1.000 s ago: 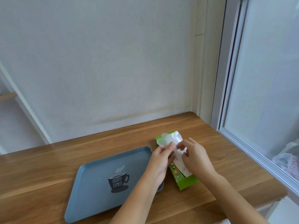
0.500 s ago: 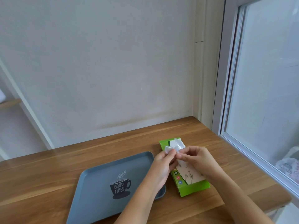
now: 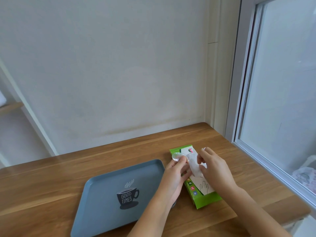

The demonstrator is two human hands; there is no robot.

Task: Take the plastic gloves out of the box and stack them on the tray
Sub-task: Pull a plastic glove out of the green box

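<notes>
A green and white glove box [image 3: 203, 199] lies flat on the wooden table, right of the tray. Over its far half both my hands pinch a thin, clear plastic glove [image 3: 193, 164]. My left hand [image 3: 174, 175] holds the glove's left end between thumb and fingers. My right hand [image 3: 213, 168] grips its right part, with a bit of plastic showing above the fingers. The blue-grey tray [image 3: 106, 207] with a "GOOD TIMES" cup print sits to the left and holds nothing. My left wrist overlaps the tray's right corner.
The wooden table [image 3: 51, 185] runs to a white wall at the back. A window frame [image 3: 239, 100] rises close on the right, its sill along the table's right edge. The table's front right corner ends near my right forearm.
My hands have drawn apart, spreading the glove wider above the box. My right hand moved right and a little farther from me. The view shifted slightly.
</notes>
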